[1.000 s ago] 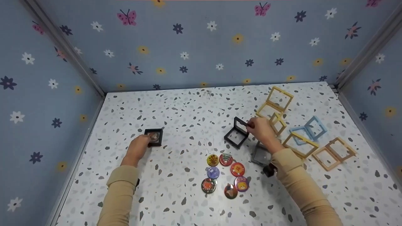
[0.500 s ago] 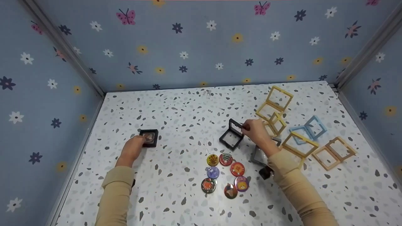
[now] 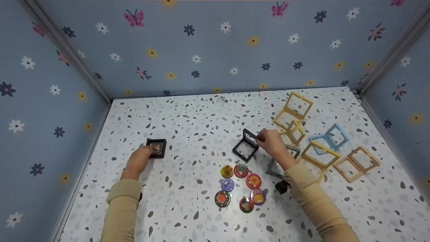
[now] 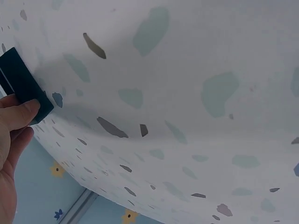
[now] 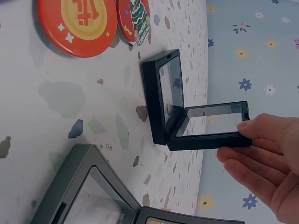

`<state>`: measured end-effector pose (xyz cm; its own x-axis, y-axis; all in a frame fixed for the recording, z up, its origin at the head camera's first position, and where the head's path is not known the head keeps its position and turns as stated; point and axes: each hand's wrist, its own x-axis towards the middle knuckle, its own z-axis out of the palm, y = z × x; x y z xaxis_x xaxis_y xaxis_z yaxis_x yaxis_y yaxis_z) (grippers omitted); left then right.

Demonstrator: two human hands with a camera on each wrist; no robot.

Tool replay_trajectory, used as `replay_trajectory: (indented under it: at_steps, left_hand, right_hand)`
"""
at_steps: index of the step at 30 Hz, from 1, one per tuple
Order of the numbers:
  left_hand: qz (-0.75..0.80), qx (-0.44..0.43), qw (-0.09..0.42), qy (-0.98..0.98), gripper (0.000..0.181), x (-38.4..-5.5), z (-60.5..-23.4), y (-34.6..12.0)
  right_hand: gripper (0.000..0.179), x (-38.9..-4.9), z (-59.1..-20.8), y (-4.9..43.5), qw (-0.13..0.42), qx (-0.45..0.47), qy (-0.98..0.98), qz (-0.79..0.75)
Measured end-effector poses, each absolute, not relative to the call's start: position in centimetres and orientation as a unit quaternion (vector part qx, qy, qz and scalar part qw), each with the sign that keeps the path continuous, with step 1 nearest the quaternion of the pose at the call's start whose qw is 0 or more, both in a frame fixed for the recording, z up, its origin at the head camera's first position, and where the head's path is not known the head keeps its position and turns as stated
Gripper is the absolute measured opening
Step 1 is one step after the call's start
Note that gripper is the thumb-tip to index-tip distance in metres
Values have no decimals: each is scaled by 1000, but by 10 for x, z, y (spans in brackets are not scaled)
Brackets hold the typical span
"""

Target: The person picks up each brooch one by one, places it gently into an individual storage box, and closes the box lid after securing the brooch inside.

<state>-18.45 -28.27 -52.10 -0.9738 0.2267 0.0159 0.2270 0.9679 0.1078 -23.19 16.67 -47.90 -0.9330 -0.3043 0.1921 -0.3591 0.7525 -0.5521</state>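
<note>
Sliding toward 9 o'clock since 1 second ago, the black case [image 3: 160,148] and the unfolded black frame [image 3: 245,150] have each moved slightly, the frame also a little toward 7; 12 o'clock is the far wall [image 3: 215,43] of the head view.

The left hand [image 3: 137,162] grips the black case at its 9 o'clock edge, thumb over and fingers under. A brown round picture shows in its window.

The right hand [image 3: 271,144] pinches the raised lid of the unfolded black frame, thumb on one face and fingers on the other.

From that frame, a grey frame [image 3: 276,169] lies near at 4 o'clock, partly hidden by the forearm. A far yellow frame [image 3: 294,113] and a small yellow frame [image 3: 297,132] are toward 2; a near yellow frame [image 3: 321,156], a blue frame [image 3: 330,139] and a tan frame [image 3: 356,163] lie toward 3.

At 6 o'clock is a loose ring of 7 badges: tree badge [image 3: 241,170] at 12, orange-red badge [image 3: 253,181] at 2, bear badge [image 3: 258,197] at 4, brown badge [image 3: 246,204] near 5, dark green badge [image 3: 222,199] at 8, violet badge [image 3: 227,185] at 9, yellow badge [image 3: 227,171] near 11.
</note>
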Motion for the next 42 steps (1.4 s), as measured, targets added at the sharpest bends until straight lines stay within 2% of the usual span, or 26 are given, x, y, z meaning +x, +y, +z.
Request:
replay_trajectory:
  at_steps: [9, 16, 21, 31, 36, 42]
  left_hand:
    - [-56, -121, 8, -991, 18, -180, -517, -280]
    - [-94, -150, 52, -983, 24, -178, -513, -272]
    - [-92, -165, 90, -978, 19, -176, -509, -258]
    - [-114, -138, 125, -976, 21, -168, -505, -220]
    - [-146, -110, 117, -976, 21, -161, -503, -194]
    - [-189, -76, 73, -976, 27, -154, -497, -161]
  right_hand:
    - [4, -230, -477, 165, 49, 177, -939, 292]
    - [5, -231, -477, 165, 58, 181, -940, 283]
    - [5, -232, -478, 165, 59, 181, -939, 285]
    - [5, -233, -479, 167, 51, 183, -936, 298]
    - [5, -233, -477, 167, 44, 181, -935, 302]
    - [5, -233, -478, 167, 51, 182, -937, 295]
